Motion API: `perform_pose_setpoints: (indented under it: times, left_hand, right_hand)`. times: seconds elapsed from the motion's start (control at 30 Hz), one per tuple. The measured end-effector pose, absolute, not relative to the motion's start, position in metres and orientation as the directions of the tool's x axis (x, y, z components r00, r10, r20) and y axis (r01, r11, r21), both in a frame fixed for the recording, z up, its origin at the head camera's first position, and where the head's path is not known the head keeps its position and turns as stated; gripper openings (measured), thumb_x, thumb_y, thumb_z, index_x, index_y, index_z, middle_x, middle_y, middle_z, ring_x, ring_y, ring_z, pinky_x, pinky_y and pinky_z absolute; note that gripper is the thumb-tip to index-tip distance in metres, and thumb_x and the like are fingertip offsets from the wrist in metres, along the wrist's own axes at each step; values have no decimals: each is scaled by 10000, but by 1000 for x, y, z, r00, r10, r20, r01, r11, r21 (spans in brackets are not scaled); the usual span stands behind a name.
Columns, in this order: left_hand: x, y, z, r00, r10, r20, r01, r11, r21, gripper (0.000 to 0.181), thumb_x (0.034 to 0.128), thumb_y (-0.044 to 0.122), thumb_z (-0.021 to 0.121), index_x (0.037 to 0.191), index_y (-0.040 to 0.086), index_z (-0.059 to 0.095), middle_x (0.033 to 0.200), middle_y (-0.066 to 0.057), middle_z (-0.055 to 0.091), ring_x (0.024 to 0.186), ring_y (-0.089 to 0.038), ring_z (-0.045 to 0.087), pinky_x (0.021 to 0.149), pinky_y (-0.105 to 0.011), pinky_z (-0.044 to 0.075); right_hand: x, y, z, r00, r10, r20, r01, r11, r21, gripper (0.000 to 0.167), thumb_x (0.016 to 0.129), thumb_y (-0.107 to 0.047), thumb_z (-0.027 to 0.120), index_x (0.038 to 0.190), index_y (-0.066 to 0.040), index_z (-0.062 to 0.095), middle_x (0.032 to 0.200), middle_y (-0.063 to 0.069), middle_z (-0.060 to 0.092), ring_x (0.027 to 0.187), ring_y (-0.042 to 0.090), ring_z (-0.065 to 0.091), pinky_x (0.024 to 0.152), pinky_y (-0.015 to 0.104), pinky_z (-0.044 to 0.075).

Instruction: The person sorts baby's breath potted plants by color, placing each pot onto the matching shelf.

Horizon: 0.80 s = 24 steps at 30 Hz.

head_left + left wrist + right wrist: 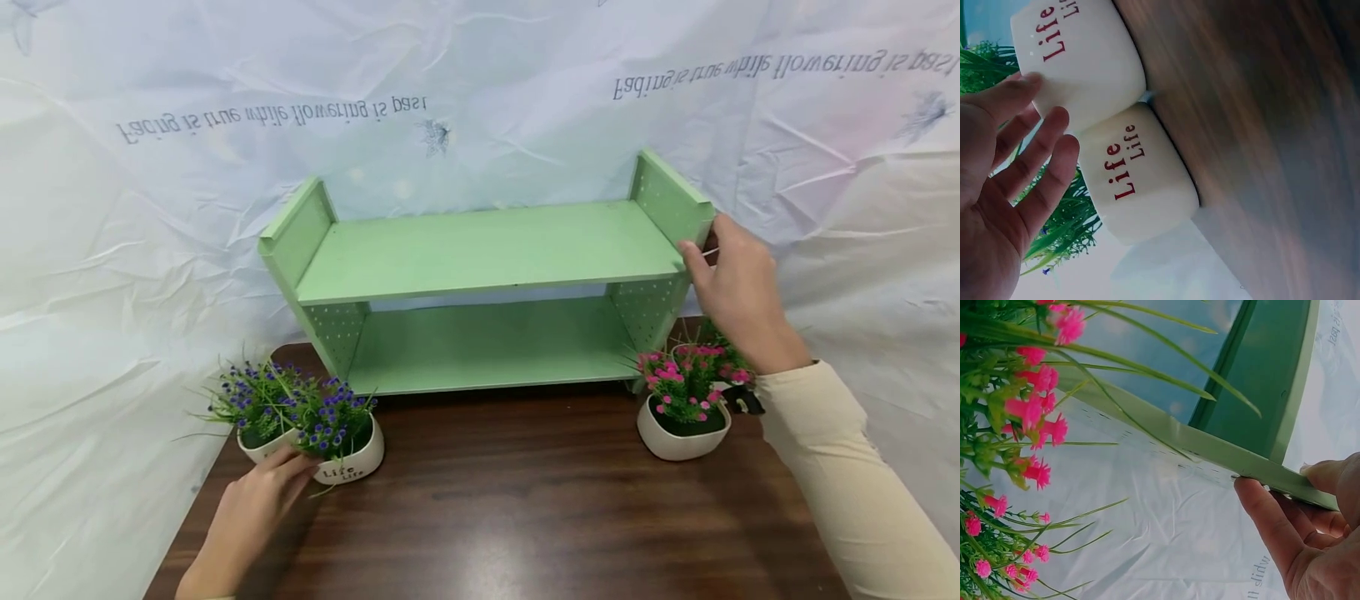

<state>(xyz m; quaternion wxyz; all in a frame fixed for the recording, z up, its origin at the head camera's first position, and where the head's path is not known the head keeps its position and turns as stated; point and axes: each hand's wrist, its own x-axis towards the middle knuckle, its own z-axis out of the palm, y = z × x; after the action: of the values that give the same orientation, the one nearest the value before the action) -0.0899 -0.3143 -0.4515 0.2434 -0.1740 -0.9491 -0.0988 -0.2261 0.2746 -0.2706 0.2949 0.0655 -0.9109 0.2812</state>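
A green two-tier shelf (480,250) stands tilted at the back of the table. My right hand (738,287) grips the front edge of its right side panel (671,196), thumb on the inner face and fingers outside, as the right wrist view also shows. At the left front, two white flowerpots with purple flowers sit side by side. My left hand (251,508) is at the rim of the nearer flowerpot (360,458), thumb in front and a finger partly hidden behind it. The farther flowerpot (1141,175) touches it, beside my other fingers.
A white flowerpot with pink flowers (682,433) stands before the shelf's right end. More pink flowers (723,354) show behind it, partly under my right wrist. A wrinkled printed cloth (525,108) hangs close behind the shelf. The dark wooden table (495,500) extends toward me.
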Motion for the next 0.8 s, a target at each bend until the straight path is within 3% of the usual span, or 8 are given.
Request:
perform_pose_setpoints:
  times: [0.33, 0.5, 0.67, 0.8]
  left_hand:
    - [-94, -315, -453, -827, 278, 488, 399, 903, 162, 201, 832, 45, 871, 922, 188, 762, 939, 88, 637, 664, -53, 605, 503, -287, 472]
    - [-93, -313, -457, -814, 265, 516, 403, 898, 176, 280, 787, -4, 889, 902, 203, 739, 900, 108, 618, 663, -28, 582, 516, -279, 471]
    - [-95, -311, -457, -797, 280, 536, 417, 896, 152, 249, 795, 12, 890, 897, 180, 736, 890, 91, 619, 673, -60, 598, 538, -302, 501]
    - [-96, -310, -458, -787, 282, 548, 407, 906, 118, 228, 796, 49, 894, 895, 175, 731, 876, 65, 639, 651, -121, 618, 482, -325, 478]
  right_hand:
    - [-224, 274, -270, -808, 46, 588, -286, 841, -460, 301, 1087, -192, 594, 1177, 93, 559, 1093, 333, 661, 987, 516, 651, 812, 634, 485]
    - [-224, 272, -270, -814, 51, 579, -284, 835, -472, 314, 1089, -196, 590, 1205, 95, 560, 1101, 335, 659, 992, 517, 650, 814, 636, 488]
    - [-224, 273, -270, -819, 62, 570, -277, 827, -489, 334, 1094, -209, 584, 1234, 93, 558, 1120, 335, 655, 1016, 518, 651, 822, 636, 500]
    - [-224, 273, -270, -818, 65, 572, -274, 830, -487, 340, 1093, -215, 586, 1231, 95, 560, 1123, 339, 657, 1015, 523, 654, 833, 644, 498]
